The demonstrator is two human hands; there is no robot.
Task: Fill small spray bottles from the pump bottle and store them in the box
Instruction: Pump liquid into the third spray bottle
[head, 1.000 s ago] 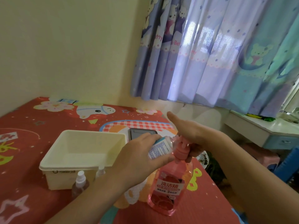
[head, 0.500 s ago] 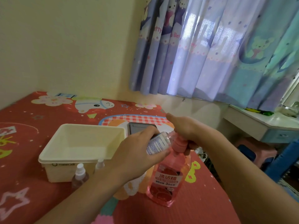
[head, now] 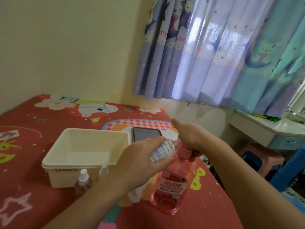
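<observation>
**Filling a small bottle at the pump**

The person is holding a small spray bottle (head: pixel 162 150) tilted in the left hand (head: pixel 140 161), fingers curling round its labelled body, its open mouth lying right against the nozzle of the pink pump bottle (head: pixel 173 184). The right hand (head: pixel 189 138) is sitting on top of the pump head, palm pressing down, fingers curling under the collar and the thumb sticking out straight. So the filling step seems to be under way; how much liquid is inside the little bottle I cannot tell.

Next, I would guess, come more strokes, with the small bottle's mouth staying tight under the spout so nothing drips on the red mat (head: pixel 206 209). After that it needs its spray top and a short trip to the cream box (head: pixel 85 164), which is waiting open just left of the left hand.

Two capped spray bottles (head: pixel 83 180) are standing below the left wrist, against the box's near wall, so that forearm is working close to them. A phone (head: pixel 145 133) is lying just beyond the hands. Right of the right arm the mat is ending at a drop, so the pump bottle has less room on that side.
</observation>
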